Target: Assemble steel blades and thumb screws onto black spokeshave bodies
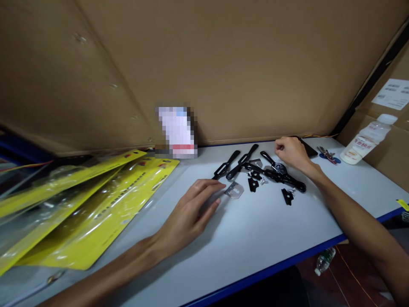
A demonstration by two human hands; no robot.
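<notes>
My left hand [194,204] reaches over the white table, fingers stretched out and apart, fingertips beside a flat metal blade [235,191]. I cannot tell whether they touch it. Behind it lie black spokeshave bodies [243,162], several in a loose group, some overlapping. Among them are small screws [263,181] and black cap plates, one black plate [253,184] near the middle and another black plate [287,197] to the right. My right hand [291,150] is at the table's back edge with curled fingers, right of the spokeshaves; anything inside it is hidden.
Yellow blister packs [128,204] overlap on the left. A blurred-out upright object [179,132] leans on the cardboard wall [243,68]. Behind my right hand are a dark phone [308,148], keys [328,155] and a white bottle [366,140]. Another bottle [325,260] lies on the floor.
</notes>
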